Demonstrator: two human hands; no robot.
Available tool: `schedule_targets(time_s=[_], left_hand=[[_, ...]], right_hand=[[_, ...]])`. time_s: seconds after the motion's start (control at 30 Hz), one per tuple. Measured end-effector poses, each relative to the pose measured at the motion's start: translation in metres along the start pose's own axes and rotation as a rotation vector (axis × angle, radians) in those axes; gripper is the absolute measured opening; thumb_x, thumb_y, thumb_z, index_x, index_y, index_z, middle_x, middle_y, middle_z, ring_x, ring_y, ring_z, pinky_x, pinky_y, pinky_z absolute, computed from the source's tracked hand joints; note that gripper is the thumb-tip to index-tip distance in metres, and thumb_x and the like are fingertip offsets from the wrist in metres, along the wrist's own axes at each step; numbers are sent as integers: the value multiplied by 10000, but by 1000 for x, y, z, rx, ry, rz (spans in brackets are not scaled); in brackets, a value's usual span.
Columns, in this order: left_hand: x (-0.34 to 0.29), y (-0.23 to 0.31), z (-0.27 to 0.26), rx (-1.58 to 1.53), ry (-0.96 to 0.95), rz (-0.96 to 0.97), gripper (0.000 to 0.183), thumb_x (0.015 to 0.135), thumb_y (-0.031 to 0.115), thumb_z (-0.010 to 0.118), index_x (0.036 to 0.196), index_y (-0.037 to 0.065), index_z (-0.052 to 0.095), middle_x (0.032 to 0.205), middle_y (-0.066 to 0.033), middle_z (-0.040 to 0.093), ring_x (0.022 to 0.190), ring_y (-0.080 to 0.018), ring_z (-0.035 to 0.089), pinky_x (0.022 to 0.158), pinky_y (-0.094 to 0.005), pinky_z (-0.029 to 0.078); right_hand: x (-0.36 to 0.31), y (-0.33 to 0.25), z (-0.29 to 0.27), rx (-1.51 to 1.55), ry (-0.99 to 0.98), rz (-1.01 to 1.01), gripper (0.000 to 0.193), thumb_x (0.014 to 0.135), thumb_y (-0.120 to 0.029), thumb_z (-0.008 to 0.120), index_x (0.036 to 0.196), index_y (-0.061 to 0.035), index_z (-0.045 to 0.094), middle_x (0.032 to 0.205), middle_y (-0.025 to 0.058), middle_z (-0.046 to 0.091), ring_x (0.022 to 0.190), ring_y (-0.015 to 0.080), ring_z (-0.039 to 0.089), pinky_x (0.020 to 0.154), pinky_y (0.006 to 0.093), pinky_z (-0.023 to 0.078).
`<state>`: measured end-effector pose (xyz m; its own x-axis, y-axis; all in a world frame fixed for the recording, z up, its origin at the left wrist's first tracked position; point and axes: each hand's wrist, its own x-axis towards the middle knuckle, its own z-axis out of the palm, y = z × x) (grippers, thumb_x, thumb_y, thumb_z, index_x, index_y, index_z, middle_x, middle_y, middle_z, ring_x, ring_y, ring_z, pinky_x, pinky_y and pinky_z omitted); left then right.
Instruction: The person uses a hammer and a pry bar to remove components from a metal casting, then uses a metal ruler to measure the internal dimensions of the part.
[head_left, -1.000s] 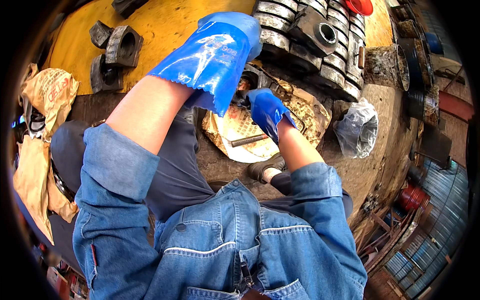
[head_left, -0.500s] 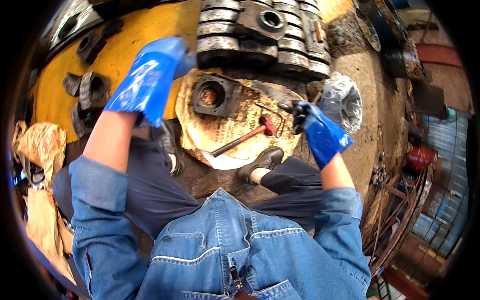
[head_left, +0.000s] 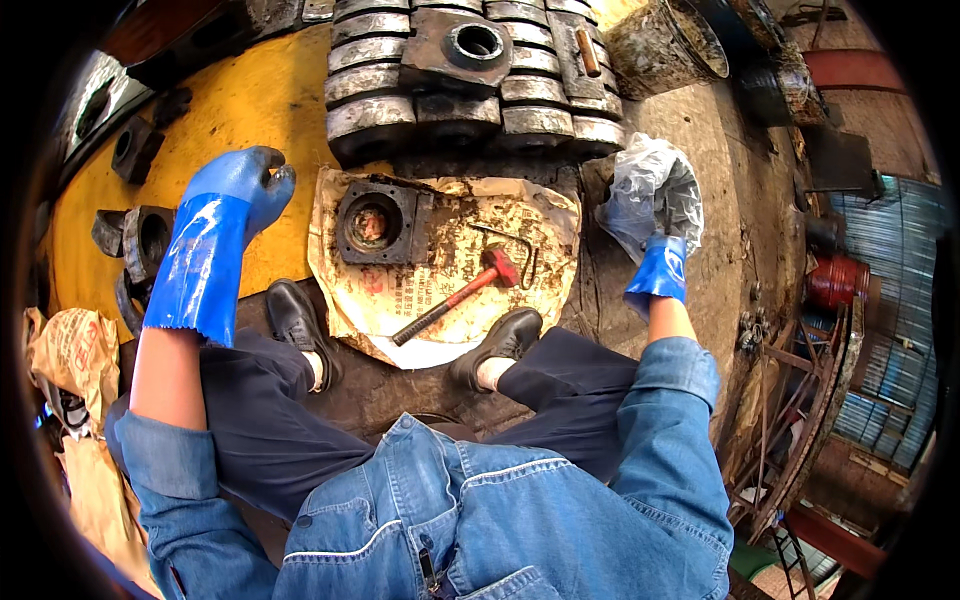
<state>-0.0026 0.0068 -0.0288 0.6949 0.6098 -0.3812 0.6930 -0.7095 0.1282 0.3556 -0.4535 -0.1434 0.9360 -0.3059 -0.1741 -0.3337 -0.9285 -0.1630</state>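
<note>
One reach seems in hand: we have our right hand (head_left: 663,260) at the clear plastic bag (head_left: 637,188) right of the paper sheet (head_left: 556,206), fingers too hidden to tell their grip, our left hand (head_left: 238,186) loosely curled, apparently empty, and next needs careful feeling inside.

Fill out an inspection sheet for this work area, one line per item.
Surface: stained, flattened paper sack on the floor.
Work items: square metal block with round bore, red-headed hammer and bent rod lie on the sack.
Clutter: loose metal blocks on the yellow surface; stacked metal parts beyond the sack.
Hands: gloved left hand partly curled, nothing visibly held; gloved right hand at the clear plastic bag, fingertips hidden.
Cables: nothing clearly seen.
Surroundings: grimy bucket, red drum at right.
</note>
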Motion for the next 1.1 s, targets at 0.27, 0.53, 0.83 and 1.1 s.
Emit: schedule_targets(time_s=[0.27, 0.53, 0.83, 1.1], left_hand=[[-3, -9, 1, -40, 94, 82, 364, 877, 371, 558, 1086, 117, 712, 1022, -177, 700, 956, -362, 668, 866, -441, 534], [-6, -16, -9, -9, 88, 61, 335, 861, 357, 555, 1032, 119, 719, 1002, -178, 698, 929, -367, 669, 839, -468, 541], [1, -14, -8, 100, 67, 47, 326, 889, 369, 567, 1040, 136, 738, 1000, -137, 712, 909, -339, 686, 809, -463, 554], [7, -30, -3, 30, 55, 61, 334, 765, 269, 734, 1058, 110, 748, 1020, -125, 728, 961, -341, 699, 762, -609, 529]], right_hand=[[-30, -16, 25, -163, -186, -137, 170, 915, -215, 609, 880, -66, 682, 682, 38, 621, 546, 127, 503, 496, 299, 389], [-194, -77, 26, 411, -723, -169, 197, 926, -215, 599, 935, -47, 701, 722, 54, 657, 587, 142, 555, 516, 316, 423], [-271, -136, 137, -374, -630, -1264, 140, 882, -136, 602, 934, -39, 688, 885, 158, 701, 745, 271, 663, 653, 357, 509], [-267, -185, 182, -431, -630, -1057, 232, 846, -144, 620, 974, 33, 698, 918, 228, 706, 913, 313, 698, 775, 356, 521]])
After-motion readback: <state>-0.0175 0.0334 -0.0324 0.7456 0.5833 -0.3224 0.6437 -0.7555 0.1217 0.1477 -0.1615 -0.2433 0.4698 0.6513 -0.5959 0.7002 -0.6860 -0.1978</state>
